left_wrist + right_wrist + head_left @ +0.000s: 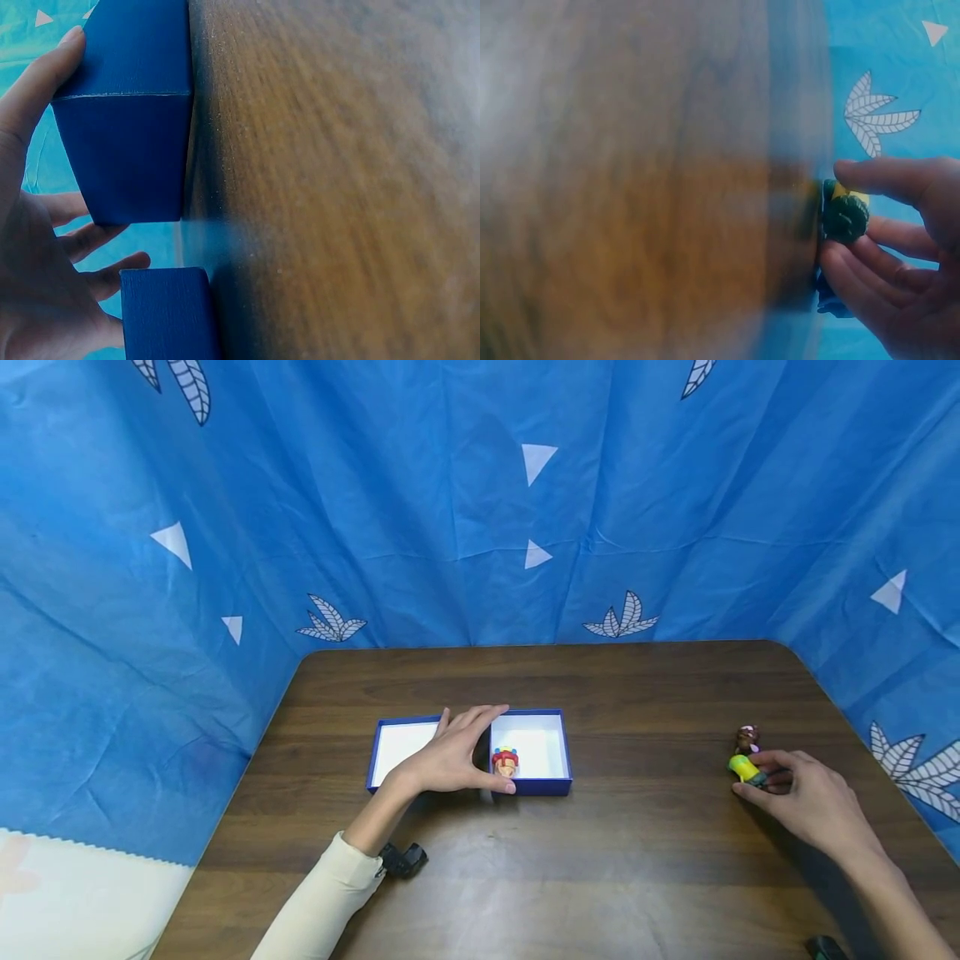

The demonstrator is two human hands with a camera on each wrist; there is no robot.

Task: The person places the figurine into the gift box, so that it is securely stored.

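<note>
My left hand [450,760] grips the left end of an open blue box [543,787] with white inside, thumb on the near wall and fingers towards the far side. Inside that box, at its left, lies a small figurine with a red and yellow hat [506,762]. Under the left hand, a shallower blue-rimmed lid or tray [397,747] lies beside the box. Far to the right, my right hand [817,797] pinches a yellow-green figurine [744,768] between thumb and fingers, at the tabletop. Its dark green knobbly part [846,217] shows in the right wrist view.
Just behind the right hand stands a dark brown figurine [747,739]. The brown wooden table [637,852] ends at a blue curtain [480,510] at the back and sides. A black wrist device [405,860] is at the left forearm.
</note>
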